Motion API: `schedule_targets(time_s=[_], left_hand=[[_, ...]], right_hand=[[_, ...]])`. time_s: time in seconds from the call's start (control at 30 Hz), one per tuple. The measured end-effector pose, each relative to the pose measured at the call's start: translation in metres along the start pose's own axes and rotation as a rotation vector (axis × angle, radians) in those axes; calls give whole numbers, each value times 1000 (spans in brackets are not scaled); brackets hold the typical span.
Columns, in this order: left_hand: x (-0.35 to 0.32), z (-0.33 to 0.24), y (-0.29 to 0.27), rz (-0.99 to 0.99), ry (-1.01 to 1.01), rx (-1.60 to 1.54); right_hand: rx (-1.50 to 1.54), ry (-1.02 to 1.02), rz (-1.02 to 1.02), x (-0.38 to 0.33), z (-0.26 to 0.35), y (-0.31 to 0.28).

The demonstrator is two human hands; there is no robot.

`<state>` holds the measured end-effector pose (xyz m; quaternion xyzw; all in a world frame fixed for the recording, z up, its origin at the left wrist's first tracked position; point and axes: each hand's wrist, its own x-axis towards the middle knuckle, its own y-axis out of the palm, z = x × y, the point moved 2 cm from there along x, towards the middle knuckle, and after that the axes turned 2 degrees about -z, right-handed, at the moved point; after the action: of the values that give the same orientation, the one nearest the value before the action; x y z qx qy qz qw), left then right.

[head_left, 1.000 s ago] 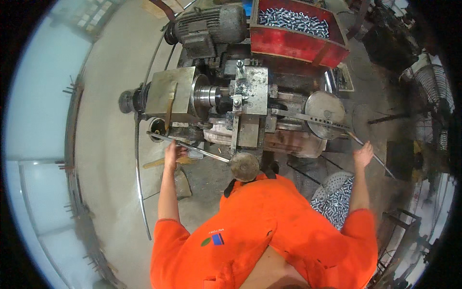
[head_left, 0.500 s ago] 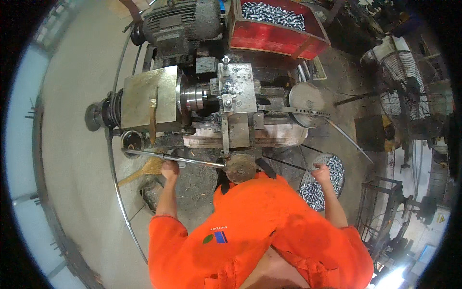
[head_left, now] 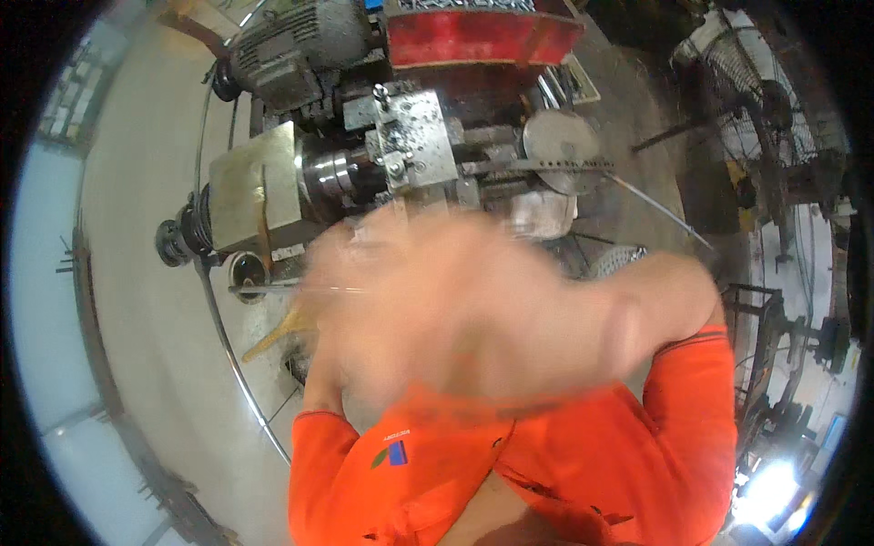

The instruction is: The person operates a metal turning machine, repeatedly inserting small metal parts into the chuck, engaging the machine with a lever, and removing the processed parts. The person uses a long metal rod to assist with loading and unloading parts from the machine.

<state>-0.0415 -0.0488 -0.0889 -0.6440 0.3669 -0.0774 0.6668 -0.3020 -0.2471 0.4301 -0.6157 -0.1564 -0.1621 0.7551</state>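
Orange sleeves (head_left: 692,428), red bin (head_left: 482,36) w/ grey metal bits, grey-green lathe (head_left: 364,164), brass-yellow plate (head_left: 250,187).

I'm looking down into a metalworking shop, a rough industrial one. Right below me sits a grimy lathe-like machine (head_left: 391,164) with a shiny steel chuck (head_left: 332,173) and a brass-coloured housing (head_left: 250,187), and a big grey electric motor (head_left: 291,45) at its back. Behind that I see a red bin (head_left: 482,36) of small metal parts. There's a round metal disc (head_left: 560,150) on the right, bare concrete floor (head_left: 146,300) on the left, dark racks and clutter (head_left: 783,136) along the right edge, and orange work overalls (head_left: 583,464) below me.
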Motion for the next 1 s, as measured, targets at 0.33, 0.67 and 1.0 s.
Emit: schedule_targets(time_s=[0.33, 0.67, 1.0], left_hand=[[-44, 44, -131, 77, 53, -807], [-164, 200, -217, -566, -391, -538], [-198, 206, -164, -419, -810, -442]], right_hand=[[99, -277, 266, -26, 66, -51], [119, 448, 241, -9, -166, 123], [69, 339, 335, 16, -164, 221]])
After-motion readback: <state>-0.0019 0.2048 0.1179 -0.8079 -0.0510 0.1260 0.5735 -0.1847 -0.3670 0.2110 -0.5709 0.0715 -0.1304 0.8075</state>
